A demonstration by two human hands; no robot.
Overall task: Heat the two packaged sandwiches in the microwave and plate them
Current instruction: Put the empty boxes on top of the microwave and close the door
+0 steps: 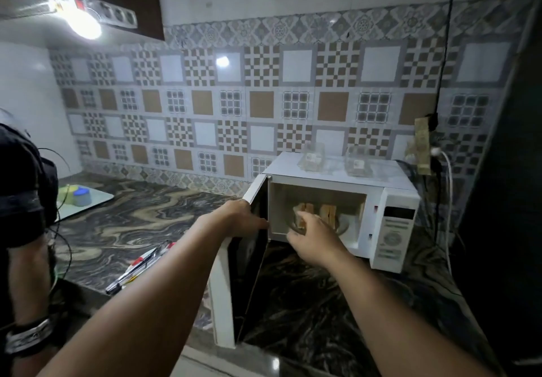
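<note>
A white microwave (393,197) stands on the marble counter with its door (249,262) swung open to the left. Inside, two sandwiches (328,212) stand on a plate (344,227). My left hand (243,215) grips the top edge of the open door. My right hand (313,238) reaches into the cavity and holds the plate's near rim, next to the left sandwich (303,213). Two empty clear sandwich packages (313,161) (357,162) sit on top of the microwave.
Tongs (137,265) lie on the counter left of the door. A tray with small containers (79,197) sits at the far left. Another person's arm (26,230) is at the left edge. Cables and a wall socket (425,147) are right of the microwave.
</note>
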